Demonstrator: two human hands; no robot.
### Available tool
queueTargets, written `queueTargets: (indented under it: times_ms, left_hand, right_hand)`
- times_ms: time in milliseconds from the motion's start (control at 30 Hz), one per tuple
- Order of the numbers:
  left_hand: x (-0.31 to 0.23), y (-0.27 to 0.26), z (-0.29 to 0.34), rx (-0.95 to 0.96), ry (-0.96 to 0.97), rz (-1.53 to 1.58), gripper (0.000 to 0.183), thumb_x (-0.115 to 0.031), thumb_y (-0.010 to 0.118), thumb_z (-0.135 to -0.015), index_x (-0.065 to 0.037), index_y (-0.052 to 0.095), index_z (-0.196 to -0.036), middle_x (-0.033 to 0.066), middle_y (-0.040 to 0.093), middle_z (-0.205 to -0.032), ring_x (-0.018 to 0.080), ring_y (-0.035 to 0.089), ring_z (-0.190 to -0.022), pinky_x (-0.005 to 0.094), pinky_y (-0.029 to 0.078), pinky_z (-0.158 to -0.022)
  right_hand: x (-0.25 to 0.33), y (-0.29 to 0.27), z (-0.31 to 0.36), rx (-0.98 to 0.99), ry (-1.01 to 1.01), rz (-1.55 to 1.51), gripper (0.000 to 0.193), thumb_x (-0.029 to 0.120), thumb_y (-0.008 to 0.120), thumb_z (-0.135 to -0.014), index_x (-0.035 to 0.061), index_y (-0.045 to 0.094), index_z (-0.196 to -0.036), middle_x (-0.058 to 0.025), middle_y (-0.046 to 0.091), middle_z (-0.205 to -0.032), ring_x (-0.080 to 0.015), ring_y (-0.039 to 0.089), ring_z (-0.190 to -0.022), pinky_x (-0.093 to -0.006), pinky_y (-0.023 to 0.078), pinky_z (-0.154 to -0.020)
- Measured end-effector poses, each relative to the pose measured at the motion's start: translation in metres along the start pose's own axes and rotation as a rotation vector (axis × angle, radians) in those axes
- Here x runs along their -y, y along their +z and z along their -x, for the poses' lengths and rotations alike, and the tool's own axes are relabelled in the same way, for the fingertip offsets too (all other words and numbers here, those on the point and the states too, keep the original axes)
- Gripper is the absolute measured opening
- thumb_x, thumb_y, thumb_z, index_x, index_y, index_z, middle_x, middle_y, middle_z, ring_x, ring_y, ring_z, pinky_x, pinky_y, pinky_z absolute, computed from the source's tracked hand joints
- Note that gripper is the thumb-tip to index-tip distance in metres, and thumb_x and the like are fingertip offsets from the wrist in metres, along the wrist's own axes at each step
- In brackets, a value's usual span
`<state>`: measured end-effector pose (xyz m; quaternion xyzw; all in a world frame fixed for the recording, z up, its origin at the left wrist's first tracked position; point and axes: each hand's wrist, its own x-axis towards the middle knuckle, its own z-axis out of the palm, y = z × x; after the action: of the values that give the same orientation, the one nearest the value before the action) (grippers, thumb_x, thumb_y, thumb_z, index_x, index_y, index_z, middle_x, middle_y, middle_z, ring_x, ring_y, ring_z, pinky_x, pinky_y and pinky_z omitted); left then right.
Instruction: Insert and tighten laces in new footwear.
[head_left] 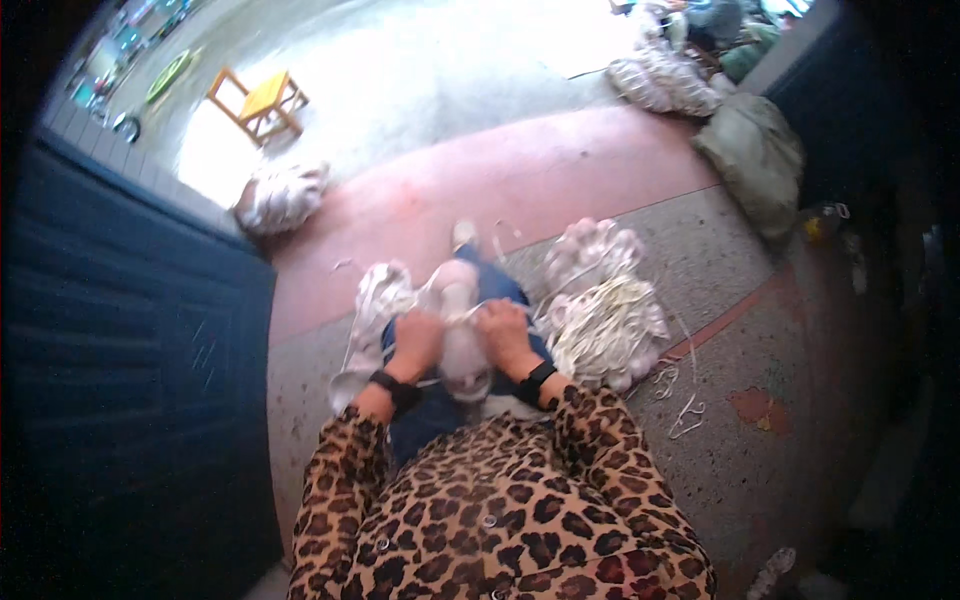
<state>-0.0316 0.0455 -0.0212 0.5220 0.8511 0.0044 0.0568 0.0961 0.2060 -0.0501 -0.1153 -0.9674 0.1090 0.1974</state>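
My left hand and my right hand are both closed, knuckles up, over my lap. Between them runs a short stretch of white cord, gripped at either side. Under the cord lies a pale pinkish-white bundle, narrowed where the cord crosses it; blur hides what it is made of. To the left, against my leg, rests another whitish bundle. A heap of loose cream-white cords lies right of my leg, with a pale lumpy bundle behind it.
A dark blue ribbed door panel stands close on my left. Ahead are a tied whitish bundle and a small wooden chair. At the far right, a greenish sack leans beside more pale bundles. Loose cord ends trail over the floor.
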Motion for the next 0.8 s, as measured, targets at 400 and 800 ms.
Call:
queueTargets:
  times_ms: [400, 800]
  left_hand:
    - [-0.026, -0.01, 0.031, -0.128, -0.208, 0.045, 0.012, -0.018, 0.063, -0.085, -0.008, 0.066, -0.092, 0.0104, 0.064, -0.095, 0.0317, 0.059, -0.094, 0.0472, 0.048, -0.075]
    - [0.003, 0.006, 0.026, -0.143, 0.007, 0.374, 0.012, -0.011, 0.06, -0.084, -0.004, 0.063, -0.093, 0.0161, 0.063, -0.096, 0.0369, 0.06, -0.091, 0.048, 0.053, -0.078]
  right_hand:
    - [0.006, -0.011, 0.005, 0.266, -0.018, 0.0, 0.022, 0.027, 0.064, -0.079, 0.0084, 0.072, -0.087, -0.0094, 0.063, -0.091, -0.029, 0.059, -0.094, -0.0466, 0.043, -0.077]
    - [-0.01, -0.005, 0.008, 0.239, -0.083, -0.208, 0.015, 0.016, 0.063, -0.083, 0.0058, 0.068, -0.093, -0.0111, 0.06, -0.092, -0.0305, 0.058, -0.093, -0.0443, 0.043, -0.079]
